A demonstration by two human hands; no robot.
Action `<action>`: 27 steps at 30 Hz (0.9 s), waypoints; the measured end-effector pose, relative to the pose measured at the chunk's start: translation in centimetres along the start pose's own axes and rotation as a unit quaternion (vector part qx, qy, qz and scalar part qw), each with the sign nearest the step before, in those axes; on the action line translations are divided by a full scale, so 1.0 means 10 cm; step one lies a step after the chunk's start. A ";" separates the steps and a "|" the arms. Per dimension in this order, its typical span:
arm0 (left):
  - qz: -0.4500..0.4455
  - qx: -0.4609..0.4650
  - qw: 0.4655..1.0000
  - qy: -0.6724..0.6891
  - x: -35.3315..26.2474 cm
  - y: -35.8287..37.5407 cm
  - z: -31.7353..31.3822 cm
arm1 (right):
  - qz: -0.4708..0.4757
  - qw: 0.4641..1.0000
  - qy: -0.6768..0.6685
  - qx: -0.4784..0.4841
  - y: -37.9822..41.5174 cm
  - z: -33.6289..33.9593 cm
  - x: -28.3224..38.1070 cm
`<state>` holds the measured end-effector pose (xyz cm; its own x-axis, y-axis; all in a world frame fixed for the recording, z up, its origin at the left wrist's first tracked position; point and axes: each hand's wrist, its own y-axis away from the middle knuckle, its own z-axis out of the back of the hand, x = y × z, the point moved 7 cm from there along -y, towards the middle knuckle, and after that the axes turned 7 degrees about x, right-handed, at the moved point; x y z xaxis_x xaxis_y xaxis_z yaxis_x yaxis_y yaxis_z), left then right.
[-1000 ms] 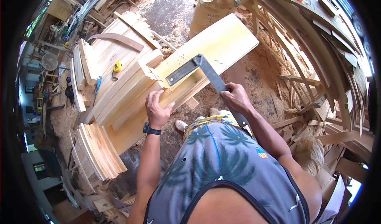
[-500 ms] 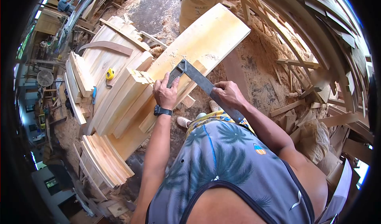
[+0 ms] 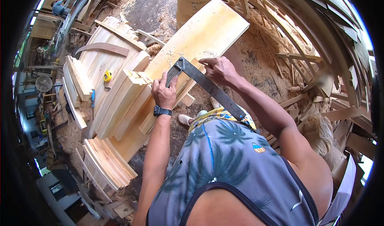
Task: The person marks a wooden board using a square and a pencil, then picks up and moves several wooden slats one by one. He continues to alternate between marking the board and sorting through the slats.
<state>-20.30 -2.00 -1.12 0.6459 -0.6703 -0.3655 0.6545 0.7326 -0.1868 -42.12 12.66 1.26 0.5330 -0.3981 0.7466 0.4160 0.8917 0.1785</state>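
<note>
My left hand [image 3: 164, 95], with a dark watch on its wrist, grips the stock of a large try square [image 3: 210, 89]. The stock lies along a narrow wood strip [image 3: 183, 84] on a thick pale plank [image 3: 212, 24]. Its dark metal blade slants across the strip and out over the plank's near edge towards my shirt. My right hand [image 3: 222, 71] is off the blade, index finger stretched to the strip's far end and the other fingers curled. Wood shavings lie on the plank just beyond the square. Curved boards [image 3: 124, 102] are stacked left of my left hand.
A yellow tape measure [image 3: 107, 75] and a thin curved wood piece [image 3: 102, 47] lie on the boards at left. More curved strips [image 3: 110, 162] stand bundled at lower left. A full sack [image 3: 192, 6] stands behind the plank. Curved timbers [image 3: 320, 22] and sawdust fill the right side.
My right hand has let go of the square's blade and moved up and left to the wood strip's end, index finger extended. My left hand stays on the stock.
</note>
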 end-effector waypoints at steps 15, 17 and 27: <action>-0.005 -0.009 1.000 0.001 -0.03 0.00 0.04 | -0.010 0.949 0.228 0.219 -0.03 -0.01 0.14; -0.011 -0.017 1.000 0.004 -0.03 -0.01 0.03 | -0.003 0.975 0.157 0.157 0.18 0.01 -0.04; 0.033 -0.088 0.992 0.081 0.33 0.35 0.55 | -0.190 0.888 -0.405 0.105 0.83 -0.57 -0.33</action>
<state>-13.67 -2.29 1.98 0.6038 -0.6030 -0.5214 0.5256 0.7929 -0.3083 -36.24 20.11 -3.40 -0.3568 -0.4693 0.8077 0.2608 0.7803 0.5685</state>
